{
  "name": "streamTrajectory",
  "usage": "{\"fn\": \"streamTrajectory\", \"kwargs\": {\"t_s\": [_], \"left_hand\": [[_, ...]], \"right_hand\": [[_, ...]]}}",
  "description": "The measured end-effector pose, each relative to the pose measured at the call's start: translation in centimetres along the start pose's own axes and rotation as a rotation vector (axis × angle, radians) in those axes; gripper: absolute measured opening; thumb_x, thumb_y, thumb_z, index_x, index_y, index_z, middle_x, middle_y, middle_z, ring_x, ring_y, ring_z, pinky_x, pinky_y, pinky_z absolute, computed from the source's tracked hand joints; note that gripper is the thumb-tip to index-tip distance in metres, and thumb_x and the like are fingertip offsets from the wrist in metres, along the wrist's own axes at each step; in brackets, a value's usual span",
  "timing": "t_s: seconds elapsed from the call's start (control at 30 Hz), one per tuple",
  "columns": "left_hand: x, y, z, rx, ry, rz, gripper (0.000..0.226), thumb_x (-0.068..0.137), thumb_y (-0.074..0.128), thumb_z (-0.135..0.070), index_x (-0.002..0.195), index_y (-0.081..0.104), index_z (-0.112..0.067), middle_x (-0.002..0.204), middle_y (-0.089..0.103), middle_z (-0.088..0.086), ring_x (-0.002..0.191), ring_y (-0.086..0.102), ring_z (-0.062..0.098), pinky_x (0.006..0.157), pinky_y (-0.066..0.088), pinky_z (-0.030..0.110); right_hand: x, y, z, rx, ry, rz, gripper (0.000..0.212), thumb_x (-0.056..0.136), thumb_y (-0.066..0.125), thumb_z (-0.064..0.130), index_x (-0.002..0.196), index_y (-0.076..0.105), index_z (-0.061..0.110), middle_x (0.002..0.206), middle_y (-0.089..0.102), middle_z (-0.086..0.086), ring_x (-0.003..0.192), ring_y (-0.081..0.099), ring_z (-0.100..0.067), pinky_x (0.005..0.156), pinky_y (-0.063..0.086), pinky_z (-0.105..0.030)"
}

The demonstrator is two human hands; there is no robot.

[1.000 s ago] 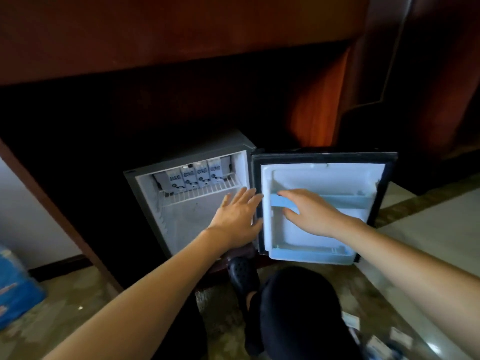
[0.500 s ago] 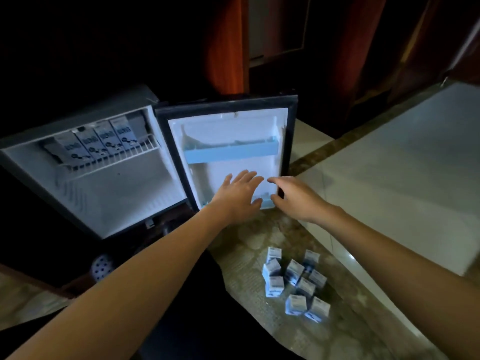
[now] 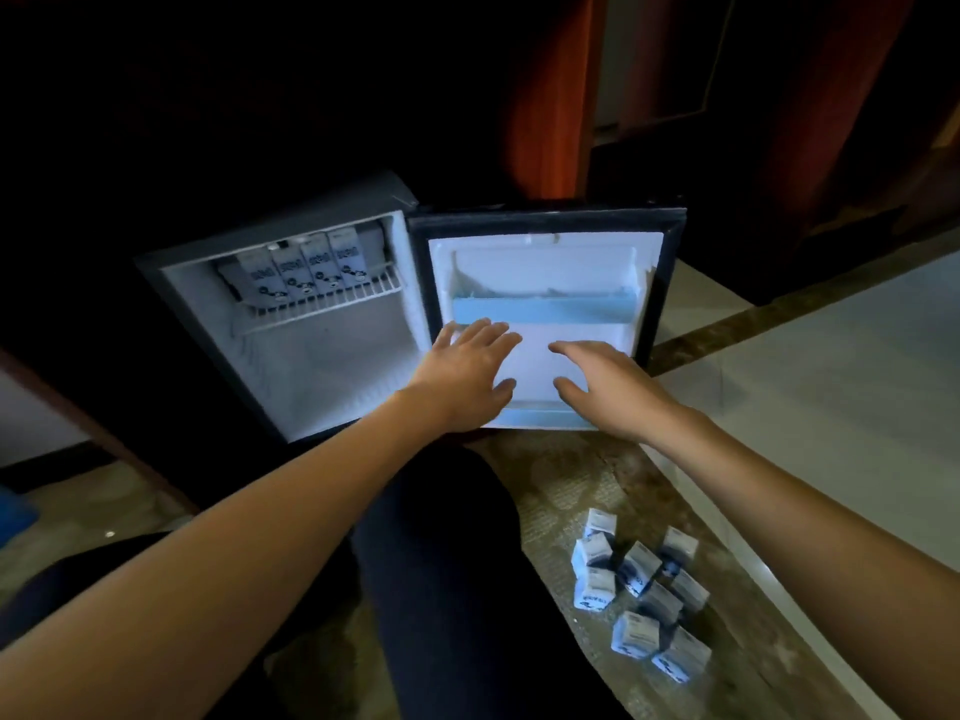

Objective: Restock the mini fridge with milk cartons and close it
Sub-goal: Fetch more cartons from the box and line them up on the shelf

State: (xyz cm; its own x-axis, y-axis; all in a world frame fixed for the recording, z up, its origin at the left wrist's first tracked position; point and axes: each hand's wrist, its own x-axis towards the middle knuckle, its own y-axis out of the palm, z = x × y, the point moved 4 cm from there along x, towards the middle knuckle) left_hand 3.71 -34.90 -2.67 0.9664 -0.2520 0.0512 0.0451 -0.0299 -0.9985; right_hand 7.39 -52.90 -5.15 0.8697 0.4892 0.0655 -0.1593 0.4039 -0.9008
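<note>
— How does the mini fridge (image 3: 337, 366) stand?
— Centre-left of the frame, a small dark cabinet with a white interior, wide open. Its door (image 3: 545, 272) is swung out to the right, with the white inner liner facing the camera.
— Anything in the door?
— Two pale blue rails, the upper rail (image 3: 543, 307) and the lower rail (image 3: 540, 415), both without cartons.
— And inside?
— A white wire shelf (image 3: 332, 304) near the top carries four milk cartons (image 3: 306, 270), upright in a row, touching, pushed to the back. Below the shelf it is bare.
— The rest?
— About nine loose cartons (image 3: 636, 566), white with blue print, cluster on the floor (image 3: 561, 491) at lower right, well apart from the door.
</note>
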Motion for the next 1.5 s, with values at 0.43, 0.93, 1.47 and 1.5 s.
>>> {"fn": "streamTrajectory", "kwargs": {"t_s": [0.43, 0.93, 1.47, 1.5], "left_hand": [[-18.9, -5.0, 16.0, 0.046, -0.456, -0.091, 0.062, 0.099, 0.044, -0.045, 0.155, 0.028, -0.023, 0.160, 0.029, -0.003, 0.151, 0.015, 0.016, 0.124, 0.008, 0.048], [-44.2, -1.6, 22.0, -0.023, -0.979, -0.113, 0.062, 0.098, 0.044, -0.046, 0.155, 0.030, -0.024, 0.160, 0.031, -0.005, 0.151, 0.017, 0.015, 0.124, 0.008, 0.043], [-57.0, 16.8, 19.6, -0.270, -1.328, -0.024, 0.041, 0.096, 0.047, -0.043, 0.132, 0.054, -0.024, 0.135, 0.056, 0.000, 0.128, 0.048, 0.020, 0.113, 0.032, 0.040], [-57.2, 18.1, 19.3, -0.270, -1.335, -0.011, 0.041, 0.096, 0.047, -0.043, 0.131, 0.055, -0.023, 0.135, 0.055, 0.001, 0.130, 0.046, 0.021, 0.116, 0.027, 0.041]], "right_hand": [[5.2, 2.5, 22.7, 0.027, -0.446, 0.114, 0.052, 0.104, 0.047, 0.033, 0.153, 0.036, 0.023, 0.157, 0.037, 0.005, 0.146, 0.028, -0.014, 0.115, 0.025, -0.032], [-1.4, 18.0, 47.2, 0.031, -0.915, 0.396, 0.051, 0.100, 0.050, 0.032, 0.149, 0.043, 0.020, 0.152, 0.045, 0.002, 0.143, 0.034, -0.017, 0.118, 0.028, -0.035], [-8.6, 39.3, 48.5, -0.270, -0.953, 0.710, 0.047, 0.096, 0.051, 0.026, 0.143, 0.048, 0.020, 0.143, 0.054, -0.004, 0.131, 0.046, -0.025, 0.110, 0.038, -0.042], [-8.9, 40.1, 48.3, -0.286, -0.960, 0.723, 0.047, 0.096, 0.052, 0.025, 0.142, 0.048, 0.020, 0.142, 0.054, -0.004, 0.131, 0.046, -0.025, 0.109, 0.039, -0.042]]}}
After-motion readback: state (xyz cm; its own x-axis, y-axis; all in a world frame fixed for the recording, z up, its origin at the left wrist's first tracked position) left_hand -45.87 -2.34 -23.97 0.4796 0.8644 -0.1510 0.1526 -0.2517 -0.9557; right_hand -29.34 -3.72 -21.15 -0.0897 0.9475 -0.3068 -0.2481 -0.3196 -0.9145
